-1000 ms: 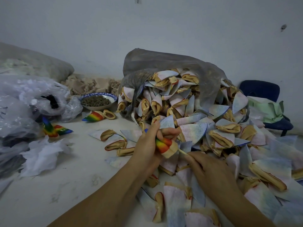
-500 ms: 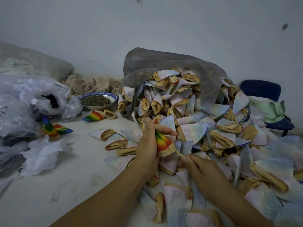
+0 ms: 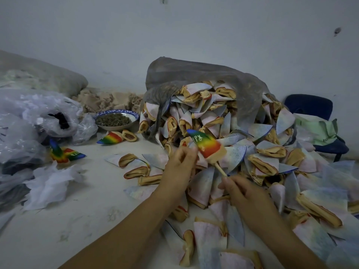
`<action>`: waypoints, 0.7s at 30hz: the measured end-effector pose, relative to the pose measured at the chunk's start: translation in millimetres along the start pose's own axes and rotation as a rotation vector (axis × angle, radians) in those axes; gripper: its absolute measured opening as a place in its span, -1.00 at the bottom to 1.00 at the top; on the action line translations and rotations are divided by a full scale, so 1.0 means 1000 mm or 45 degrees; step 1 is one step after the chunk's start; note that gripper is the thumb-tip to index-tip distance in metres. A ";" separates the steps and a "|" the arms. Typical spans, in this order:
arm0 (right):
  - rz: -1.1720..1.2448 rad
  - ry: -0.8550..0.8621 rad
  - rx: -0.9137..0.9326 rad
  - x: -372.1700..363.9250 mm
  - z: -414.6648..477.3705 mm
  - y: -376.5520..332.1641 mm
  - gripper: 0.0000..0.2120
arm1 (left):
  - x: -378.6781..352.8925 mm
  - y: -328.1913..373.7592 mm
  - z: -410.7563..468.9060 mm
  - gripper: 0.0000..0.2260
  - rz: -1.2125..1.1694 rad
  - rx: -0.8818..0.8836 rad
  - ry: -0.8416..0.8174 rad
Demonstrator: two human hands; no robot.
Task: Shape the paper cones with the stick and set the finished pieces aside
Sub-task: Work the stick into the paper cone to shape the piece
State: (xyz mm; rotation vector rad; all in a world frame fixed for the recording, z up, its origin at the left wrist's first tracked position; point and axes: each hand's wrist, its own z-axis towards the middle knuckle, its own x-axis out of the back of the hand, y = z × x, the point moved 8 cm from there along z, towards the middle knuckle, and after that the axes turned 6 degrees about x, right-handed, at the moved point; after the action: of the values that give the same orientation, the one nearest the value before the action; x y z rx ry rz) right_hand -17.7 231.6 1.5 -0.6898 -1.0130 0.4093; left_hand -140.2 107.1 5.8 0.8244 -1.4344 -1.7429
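We had the rainbow cone [image 3: 206, 145] seated on the stick [image 3: 220, 169] just right of the frame's centre, above the worktop [image 3: 81, 210] and in front of the heap of unshaped cones [image 3: 213, 117]. Its long axis ran from the blue tip at upper left down to the open mouth at lower right, in line with the stick. Our right hand [image 3: 246, 199] pinched the stick's lower end. Our left hand [image 3: 179, 164], the nearer one, closed its grip on the cone's left edge. Freeing it, we judged, meant drawing it up-left, towards the finished cones [image 3: 111, 137] at the left.
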 end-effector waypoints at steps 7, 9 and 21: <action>-0.195 0.015 0.053 0.010 0.000 0.000 -0.58 | 0.003 -0.008 0.003 -0.50 -0.293 0.147 0.028; -0.210 0.026 0.070 0.009 -0.001 0.000 -0.56 | 0.002 -0.007 0.003 -0.57 -0.260 0.109 -0.011; -0.576 0.084 0.208 0.016 -0.003 -0.012 -0.52 | -0.003 -0.016 0.002 -0.57 -0.208 0.208 -0.070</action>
State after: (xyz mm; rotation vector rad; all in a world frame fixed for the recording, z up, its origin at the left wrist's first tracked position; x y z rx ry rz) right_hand -7.6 231.6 19.0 -0.3104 -1.0258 0.0713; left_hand -142.3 112.4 -9.1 1.0119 -1.6013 -1.7982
